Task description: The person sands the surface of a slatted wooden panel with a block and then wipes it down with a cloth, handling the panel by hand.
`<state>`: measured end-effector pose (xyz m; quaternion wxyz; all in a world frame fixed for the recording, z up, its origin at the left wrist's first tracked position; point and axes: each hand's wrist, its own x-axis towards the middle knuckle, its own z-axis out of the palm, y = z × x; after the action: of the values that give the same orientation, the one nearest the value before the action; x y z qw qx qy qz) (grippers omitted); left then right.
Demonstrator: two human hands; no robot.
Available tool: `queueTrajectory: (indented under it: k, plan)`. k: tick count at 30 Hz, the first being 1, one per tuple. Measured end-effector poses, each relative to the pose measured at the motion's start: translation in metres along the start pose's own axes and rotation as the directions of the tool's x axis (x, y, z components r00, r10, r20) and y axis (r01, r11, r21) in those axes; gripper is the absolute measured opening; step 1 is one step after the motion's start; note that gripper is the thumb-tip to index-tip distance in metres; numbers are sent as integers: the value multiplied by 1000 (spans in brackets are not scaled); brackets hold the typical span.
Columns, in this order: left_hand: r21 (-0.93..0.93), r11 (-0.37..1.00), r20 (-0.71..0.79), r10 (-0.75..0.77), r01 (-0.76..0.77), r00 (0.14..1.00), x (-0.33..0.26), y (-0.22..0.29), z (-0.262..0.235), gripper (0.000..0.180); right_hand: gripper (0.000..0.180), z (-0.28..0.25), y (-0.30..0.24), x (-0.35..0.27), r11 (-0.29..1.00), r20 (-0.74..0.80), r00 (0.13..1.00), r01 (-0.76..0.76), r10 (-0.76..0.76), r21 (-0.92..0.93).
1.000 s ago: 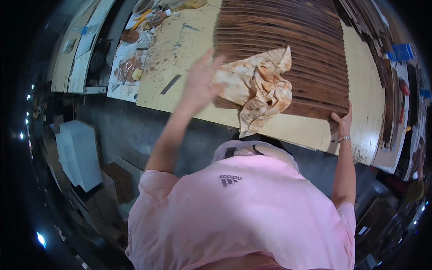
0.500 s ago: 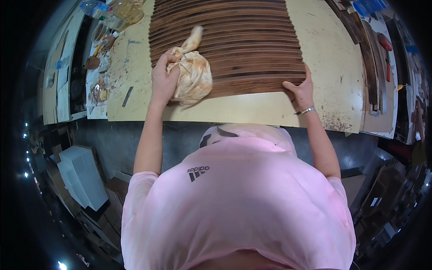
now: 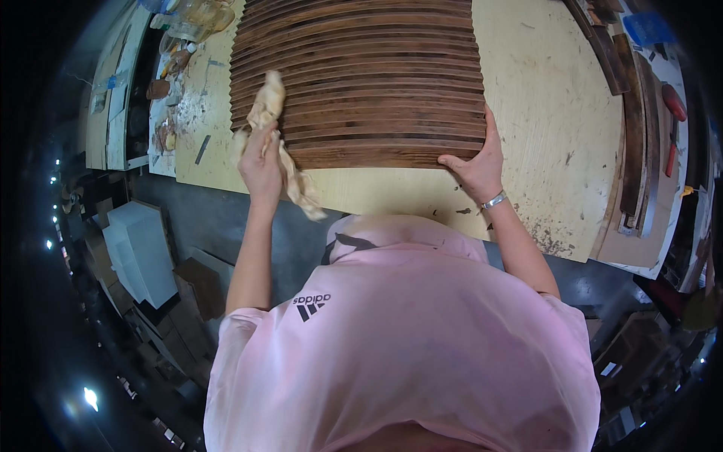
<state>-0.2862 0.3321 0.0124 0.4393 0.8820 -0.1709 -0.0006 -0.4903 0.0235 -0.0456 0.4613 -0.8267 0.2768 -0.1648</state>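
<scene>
A dark brown slatted wooden panel [image 3: 369,87], its ridges running left to right, lies flat on a pale yellow worktable [image 3: 550,120]. At the panel's near left corner, my left hand [image 3: 260,172] is closed around a stained cream cloth [image 3: 268,104]. One end of the cloth sticks up over the slats, while the other hangs down past the table's front edge. My right hand [image 3: 480,170], with a metal bracelet at the wrist, grips the near right corner. Its thumb presses on the front edge and its fingers lie along the right side.
Plastic bottles [image 3: 197,19] and stained odds and ends crowd the far left. A thin dark strip [image 3: 202,149] lies left of the panel. Long wooden strips [image 3: 636,135] and a red-handled tool [image 3: 672,105] lie at right. A white block-like object [image 3: 139,252] stands below at left.
My left hand has moved left and nearer, and the cloth has gone from bunched to stretched long. The panel and my right hand appear further left in the view, which has shifted and tilted.
</scene>
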Motion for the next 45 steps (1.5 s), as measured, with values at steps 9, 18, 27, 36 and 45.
queueTrajectory:
  k: [9,18,27,36,45]
  plan:
    - [37,656,313,709,-754,632,-42,70,129,20,124,0,6,3,997,25,999,19,-21,78]
    - [336,942,-236,60,24,970,-8,-44,-60,39,125,2,1,3,1000,-12,1000,11,-12,-27]
    - [546,810,-13,266,-216,964,-40,-75,-32,28,124,4,6,0,998,-9,1000,24,-24,55]
    - [435,723,95,556,-537,826,-59,-43,34,31,126,3,9,0,996,1,1000,12,-12,88]
    - [266,801,125,523,-536,843,-82,17,103,33,125,6,9,-1,998,10,1000,15,-15,62]
